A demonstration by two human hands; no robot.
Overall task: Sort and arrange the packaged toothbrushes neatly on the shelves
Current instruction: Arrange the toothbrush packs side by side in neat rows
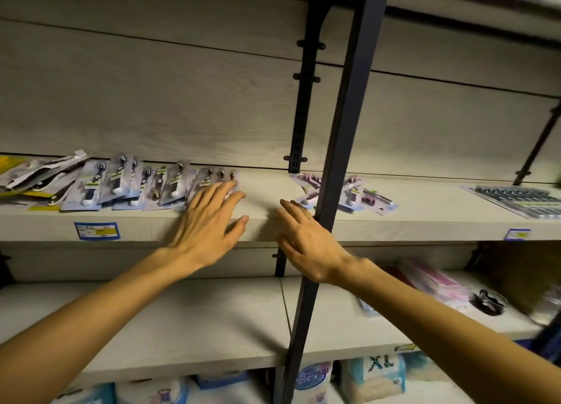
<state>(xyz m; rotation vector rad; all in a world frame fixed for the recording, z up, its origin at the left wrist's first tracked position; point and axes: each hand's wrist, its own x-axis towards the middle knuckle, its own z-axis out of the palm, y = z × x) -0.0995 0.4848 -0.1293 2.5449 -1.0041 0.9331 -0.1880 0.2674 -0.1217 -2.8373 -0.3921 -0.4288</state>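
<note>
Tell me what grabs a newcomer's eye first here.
Two bare hands reaching to the middle shelf: the left hand lies with straight fingers on the row of toothbrush packs, the right hand open beside the dark post. Pink packs lie scattered behind that post.

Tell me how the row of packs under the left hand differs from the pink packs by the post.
The row of packs holds dark-handled brushes; the pink packs hold pink ones. The row overlaps side by side in one line; the pink packs lie scattered at angles. The left hand rests its fingers on the row's right end; the right hand is near the pink packs, contact unclear. Both lie flat on the same shelf.
</note>
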